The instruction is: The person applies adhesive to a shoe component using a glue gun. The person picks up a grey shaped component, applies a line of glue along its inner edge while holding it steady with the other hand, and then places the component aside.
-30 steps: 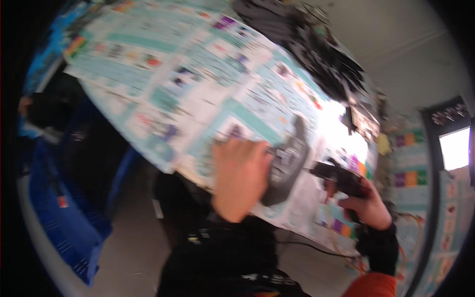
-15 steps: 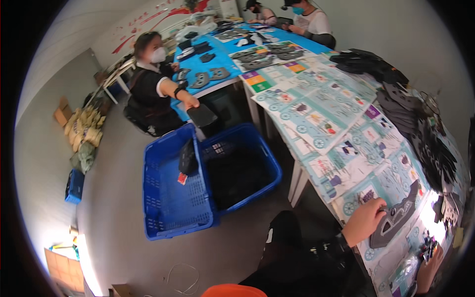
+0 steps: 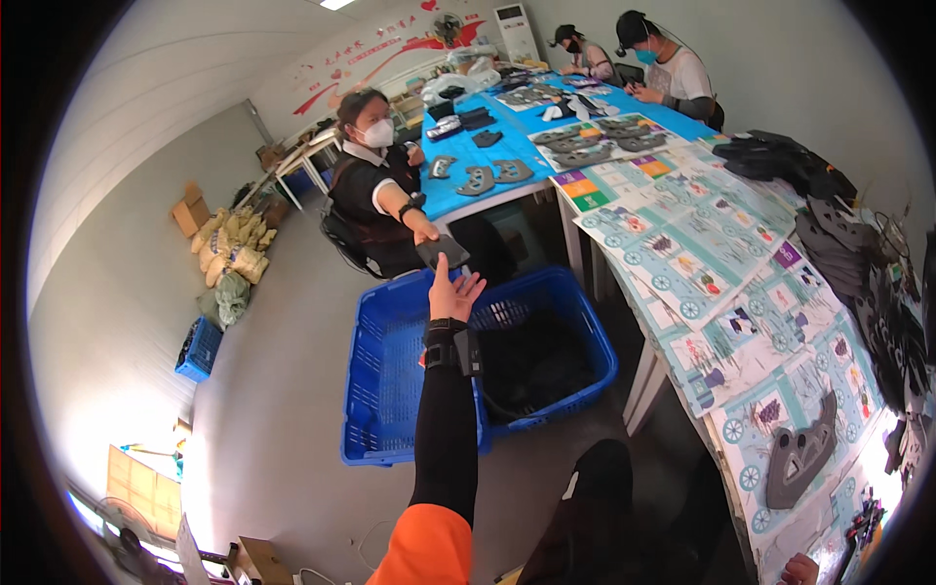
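My left hand is stretched forward over the blue crates, palm up, fingers spread. Its thumb overlaps a flat dark pad-like case, which a masked co-worker's hand holds out from the far side; whether my thumb presses on it is hard to tell. On the table at the right lies a curved dark grey piece with cut-outs, untouched. Only a bit of my right hand shows at the bottom edge, fingers curled, with whatever they may hold hidden. Pens or small tools lie near it.
Two blue plastic crates stand on the floor, the left one and the right one with dark material inside. Patterned sheets cover the near table. Black gloves and grey pieces are heaped along its right side. Two co-workers sit at the far blue-covered table.
My left hand has left the grey piece on the table and swung out left to the co-worker's dark case. The right hand has slipped mostly out of view; the view has shifted left.
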Motion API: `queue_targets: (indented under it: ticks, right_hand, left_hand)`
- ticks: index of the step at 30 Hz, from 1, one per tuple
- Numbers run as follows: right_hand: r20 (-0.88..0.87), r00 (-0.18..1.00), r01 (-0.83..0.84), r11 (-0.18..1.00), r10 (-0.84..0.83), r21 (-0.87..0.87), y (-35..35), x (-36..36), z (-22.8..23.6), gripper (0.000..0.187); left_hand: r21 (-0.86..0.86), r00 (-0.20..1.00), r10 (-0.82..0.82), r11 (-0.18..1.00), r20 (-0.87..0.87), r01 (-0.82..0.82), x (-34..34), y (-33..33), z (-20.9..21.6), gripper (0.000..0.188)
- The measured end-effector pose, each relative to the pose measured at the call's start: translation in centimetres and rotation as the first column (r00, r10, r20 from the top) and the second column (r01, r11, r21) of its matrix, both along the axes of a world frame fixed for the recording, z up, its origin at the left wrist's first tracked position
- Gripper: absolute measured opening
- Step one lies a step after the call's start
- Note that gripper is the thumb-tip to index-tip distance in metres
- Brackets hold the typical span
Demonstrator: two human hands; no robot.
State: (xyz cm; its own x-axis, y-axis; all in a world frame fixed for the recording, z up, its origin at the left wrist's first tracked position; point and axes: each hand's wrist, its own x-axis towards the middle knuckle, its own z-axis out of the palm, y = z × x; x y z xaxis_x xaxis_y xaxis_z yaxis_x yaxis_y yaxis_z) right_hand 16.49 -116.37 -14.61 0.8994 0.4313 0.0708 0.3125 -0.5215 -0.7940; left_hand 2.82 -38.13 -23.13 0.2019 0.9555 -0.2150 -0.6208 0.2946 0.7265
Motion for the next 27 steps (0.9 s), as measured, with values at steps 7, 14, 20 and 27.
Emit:
queue_targets:
  ticks: [7,14,20,27]
  right_hand:
    - [-0.033,0.994,-0.103,0.989,0.107,0.107,2.9,-0.1,-1.2,0.025]
    - [-0.157,0.954,-0.204,0.939,0.254,0.278,5.1,-1.0,-1.3,0.021]
    - [-0.111,0.872,-0.452,0.871,0.477,0.190,9.1,-1.6,-0.3,0.022]
    - [-0.100,0.828,-0.519,0.821,0.552,0.236,12.3,-2.8,0.6,0.020]
  left_hand:
    - [0.322,0.995,0.034,0.945,0.094,-0.063,-1.5,0.7,1.4,0.037]
    - [0.484,0.979,-0.201,0.858,0.013,0.170,-3.5,-9.7,2.7,0.032]
    - [0.456,0.854,-0.518,0.770,0.037,0.447,-3.4,-22.4,1.9,0.049]
    - [0.389,0.626,-0.775,0.604,0.082,0.696,-3.1,-31.2,-1.4,0.063]
